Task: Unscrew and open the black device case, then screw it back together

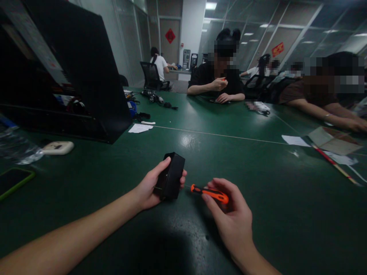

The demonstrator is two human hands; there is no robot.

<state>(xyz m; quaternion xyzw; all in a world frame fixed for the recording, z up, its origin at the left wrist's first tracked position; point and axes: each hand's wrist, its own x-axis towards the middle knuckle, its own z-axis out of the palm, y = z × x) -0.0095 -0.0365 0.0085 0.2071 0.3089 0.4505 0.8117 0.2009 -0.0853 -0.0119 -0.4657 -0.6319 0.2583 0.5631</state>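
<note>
My left hand (149,187) grips a small black box (171,175), thumb on top and fingers wrapped behind it, just above the green table (200,152). My right hand (229,214) holds an orange-and-black screwdriver (210,193) by its handle. The tool lies almost level with its tip pointing left at the box's right side. Whether the tip touches the box is hard to tell.
A large black open case (71,72) stands at the left, with a white device (59,147), a plastic bottle (17,149) and a green-cased phone (14,181) near it. Papers (329,143) and a red stick (334,164) lie at right. Other people sit across the table.
</note>
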